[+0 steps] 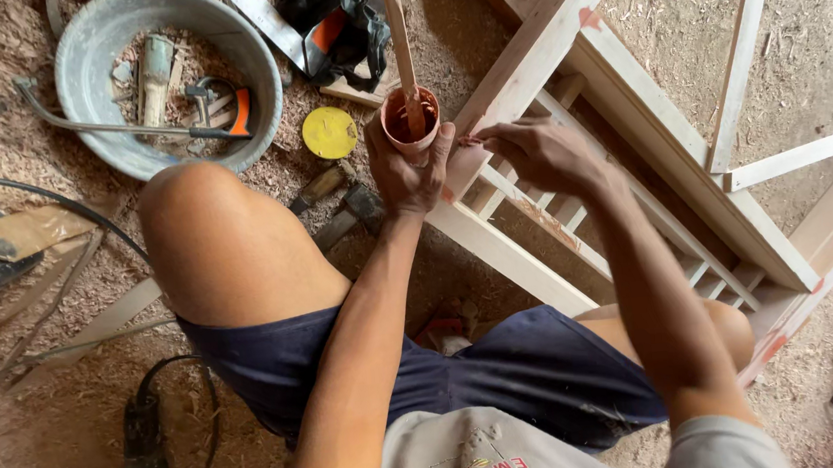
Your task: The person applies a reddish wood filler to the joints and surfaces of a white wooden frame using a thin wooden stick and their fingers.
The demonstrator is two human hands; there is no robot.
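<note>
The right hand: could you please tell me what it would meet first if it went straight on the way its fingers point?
The right hand points left along the pale wooden frame rail; it would probably meet the left hand holding the small reddish cup first, though depth is unclear.

The floor (pixel 32 428) is covered in sawdust and wood shavings. At the upper left of the frame a grey metal basin (pixel 99 51) sits on it, with a yellow round lid (pixel 329 132) just to its right. A pale wooden frame (pixel 649 133) with slats lies across the right half. At the lower left lies a dark power tool (pixel 142 444) with its black cable (pixel 53 211) curving up toward the left edge. A hammer (pixel 344 210) lies near the centre.
</note>
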